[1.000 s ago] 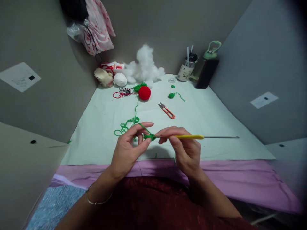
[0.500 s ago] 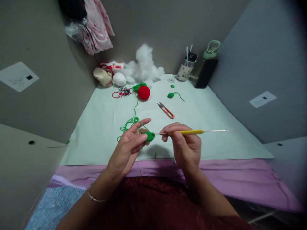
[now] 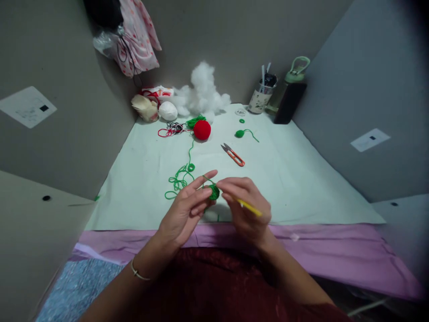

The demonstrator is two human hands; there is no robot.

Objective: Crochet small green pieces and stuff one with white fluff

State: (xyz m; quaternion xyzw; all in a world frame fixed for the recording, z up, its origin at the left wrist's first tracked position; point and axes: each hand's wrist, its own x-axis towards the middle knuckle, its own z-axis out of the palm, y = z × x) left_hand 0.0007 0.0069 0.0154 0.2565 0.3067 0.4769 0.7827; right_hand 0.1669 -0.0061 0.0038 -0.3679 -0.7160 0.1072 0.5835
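Note:
My left hand (image 3: pixel 187 210) pinches a small green crochet piece (image 3: pixel 213 192), with its index finger stretched out and green yarn (image 3: pixel 179 179) running over it to a loose tangle on the table. My right hand (image 3: pixel 243 203) is closed around a yellow-handled crochet hook (image 3: pixel 250 207), fingers meeting the green piece. The hook now slants down toward me and its tip is hidden by the fingers.
On the pale green mat (image 3: pixel 301 179) lie orange snips (image 3: pixel 233 155), a red crochet ball (image 3: pixel 202 129), a small green piece with a tail (image 3: pixel 240 133), red and black threads (image 3: pixel 171 129), white stuffing (image 3: pixel 203 91), a cup of tools (image 3: pixel 261 97) and a bottle (image 3: pixel 290 96). Grey walls close in on both sides.
My right hand swung the hook from pointing out to the right to slanting down toward me and closed in on the green piece. My left hand turned the piece slightly.

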